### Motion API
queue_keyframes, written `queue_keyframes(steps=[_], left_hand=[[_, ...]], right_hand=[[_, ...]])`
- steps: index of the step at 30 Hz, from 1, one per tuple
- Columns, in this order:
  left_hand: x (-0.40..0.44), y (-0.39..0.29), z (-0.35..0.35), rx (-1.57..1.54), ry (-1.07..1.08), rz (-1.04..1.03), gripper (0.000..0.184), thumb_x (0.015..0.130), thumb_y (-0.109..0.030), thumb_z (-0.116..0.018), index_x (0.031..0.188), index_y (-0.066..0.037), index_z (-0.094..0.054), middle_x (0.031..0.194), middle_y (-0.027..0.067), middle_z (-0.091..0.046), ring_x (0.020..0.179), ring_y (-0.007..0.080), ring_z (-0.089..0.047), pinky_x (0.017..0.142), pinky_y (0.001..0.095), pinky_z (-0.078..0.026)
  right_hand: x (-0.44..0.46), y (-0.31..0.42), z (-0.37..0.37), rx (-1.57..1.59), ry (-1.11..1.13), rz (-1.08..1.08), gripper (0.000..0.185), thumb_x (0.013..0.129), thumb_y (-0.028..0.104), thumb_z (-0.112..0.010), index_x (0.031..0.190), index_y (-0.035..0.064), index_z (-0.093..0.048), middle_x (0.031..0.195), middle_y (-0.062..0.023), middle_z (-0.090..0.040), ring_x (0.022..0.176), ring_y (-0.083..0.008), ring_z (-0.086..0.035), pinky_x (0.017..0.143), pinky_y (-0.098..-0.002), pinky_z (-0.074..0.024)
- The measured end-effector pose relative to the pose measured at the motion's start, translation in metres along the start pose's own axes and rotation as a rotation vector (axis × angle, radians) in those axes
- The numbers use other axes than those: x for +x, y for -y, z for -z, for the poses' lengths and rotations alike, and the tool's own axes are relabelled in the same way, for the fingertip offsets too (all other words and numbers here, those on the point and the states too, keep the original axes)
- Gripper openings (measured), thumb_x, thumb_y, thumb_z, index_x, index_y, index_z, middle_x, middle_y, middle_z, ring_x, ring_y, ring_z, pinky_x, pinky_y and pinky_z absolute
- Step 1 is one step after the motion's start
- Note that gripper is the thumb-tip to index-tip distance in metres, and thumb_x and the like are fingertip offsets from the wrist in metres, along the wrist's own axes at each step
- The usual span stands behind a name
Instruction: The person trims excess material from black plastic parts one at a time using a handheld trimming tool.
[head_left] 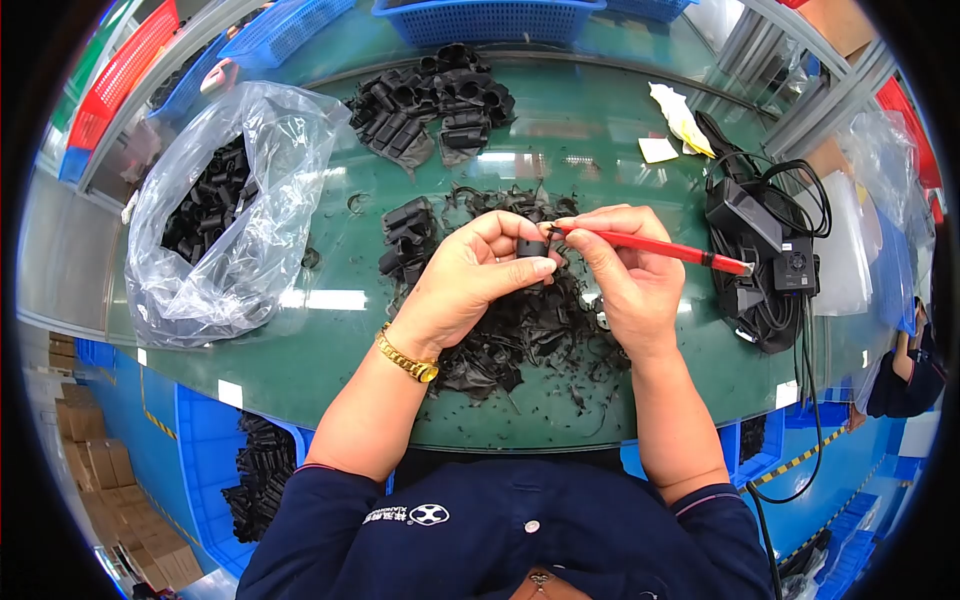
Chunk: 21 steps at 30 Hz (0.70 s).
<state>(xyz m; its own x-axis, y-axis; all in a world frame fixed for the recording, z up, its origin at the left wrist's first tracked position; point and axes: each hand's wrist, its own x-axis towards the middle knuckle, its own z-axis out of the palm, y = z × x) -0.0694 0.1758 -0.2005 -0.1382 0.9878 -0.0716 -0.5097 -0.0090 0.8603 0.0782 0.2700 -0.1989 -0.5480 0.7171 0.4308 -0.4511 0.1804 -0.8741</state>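
Between the thumb and fingers of my left hand is a small black cylindrical part, held over the middle of the table. My right hand grips a long, slim red-handled tool, its black-banded rear end sticking out to the right. The tool's front end meets the black part, but my fingertips partly hide it, so its tip is unclear. Beneath both hands lies a pile of thin black scraps. Joined black parts rest just left of that pile.
More black molded pieces lie at the back. A clear plastic bag of black parts stands left. Black devices with cables sit right, near a yellow-white glove. Blue baskets line the back. Another person is far right.
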Motion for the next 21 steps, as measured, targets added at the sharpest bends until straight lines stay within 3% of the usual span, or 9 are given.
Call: queue_keyframes(steps=[6,8,9,14,16,21], left_hand=[[-0.001,-0.001,0.001,-0.014,0.046,0.063,0.02,0.087,-0.002,-0.06,0.107,-0.002,-0.058,0.103,0.0166,-0.065,0.083,0.0168,-0.063,0.077,0.0285,-0.05],[-0.001,-0.001,0.003,-0.091,0.095,0.063,0.021,0.087,-0.002,-0.059,0.107,-0.002,-0.058,0.104,0.0176,-0.065,0.083,0.0177,-0.064,0.076,0.0304,-0.051],[-0.001,-0.002,0.003,-0.09,0.093,0.059,0.021,0.087,-0.002,-0.059,0.107,-0.002,-0.058,0.104,0.0176,-0.065,0.083,0.0177,-0.064,0.076,0.0304,-0.051],[-0.001,-0.005,0.002,-0.072,0.062,0.045,0.018,0.09,0.0,-0.056,0.107,0.002,-0.055,0.106,0.0181,-0.064,0.089,0.0197,-0.066,0.076,0.0289,-0.054],[-0.001,-0.004,0.002,-0.052,0.05,0.04,0.016,0.09,0.0,-0.056,0.106,0.002,-0.054,0.105,0.0177,-0.064,0.088,0.0199,-0.066,0.076,0.0292,-0.054],[-0.002,-0.002,0.002,-0.012,0.02,0.018,0.014,0.09,0.001,-0.056,0.103,0.003,-0.053,0.1,0.0156,-0.064,0.086,0.0201,-0.066,0.075,0.0293,-0.055]], right_hand=[[0.005,-0.004,0.006,-0.127,-0.145,0.068,0.009,0.088,-0.005,-0.059,0.097,-0.0033,-0.056,0.094,-0.0122,-0.065,0.088,-0.016,-0.064,0.078,-0.0265,-0.0525],[0.009,0.001,0.011,-0.108,-0.229,-0.009,0.008,0.088,-0.004,-0.059,0.095,-0.003,-0.057,0.092,-0.0123,-0.066,0.088,-0.0164,-0.064,0.078,-0.027,-0.0523],[0.01,0.001,0.014,0.029,-0.21,-0.042,0.007,0.088,-0.003,-0.06,0.094,-0.0027,-0.057,0.091,-0.0127,-0.066,0.087,-0.0165,-0.064,0.078,-0.0273,-0.0523],[0.006,0.006,0.013,0.029,-0.046,-0.055,0.009,0.087,-0.001,-0.062,0.094,-0.0035,-0.057,0.092,-0.0134,-0.066,0.084,-0.0177,-0.066,0.077,-0.0283,-0.0533],[0.004,0.008,0.009,0.104,0.027,-0.154,0.009,0.087,-0.002,-0.062,0.094,-0.0036,-0.057,0.091,-0.013,-0.066,0.084,-0.0171,-0.066,0.076,-0.0277,-0.0535],[0.002,0.005,0.008,0.016,0.043,-0.121,0.009,0.087,-0.001,-0.063,0.094,-0.0038,-0.058,0.09,-0.0109,-0.066,0.082,-0.0151,-0.065,0.074,-0.0269,-0.0532]])
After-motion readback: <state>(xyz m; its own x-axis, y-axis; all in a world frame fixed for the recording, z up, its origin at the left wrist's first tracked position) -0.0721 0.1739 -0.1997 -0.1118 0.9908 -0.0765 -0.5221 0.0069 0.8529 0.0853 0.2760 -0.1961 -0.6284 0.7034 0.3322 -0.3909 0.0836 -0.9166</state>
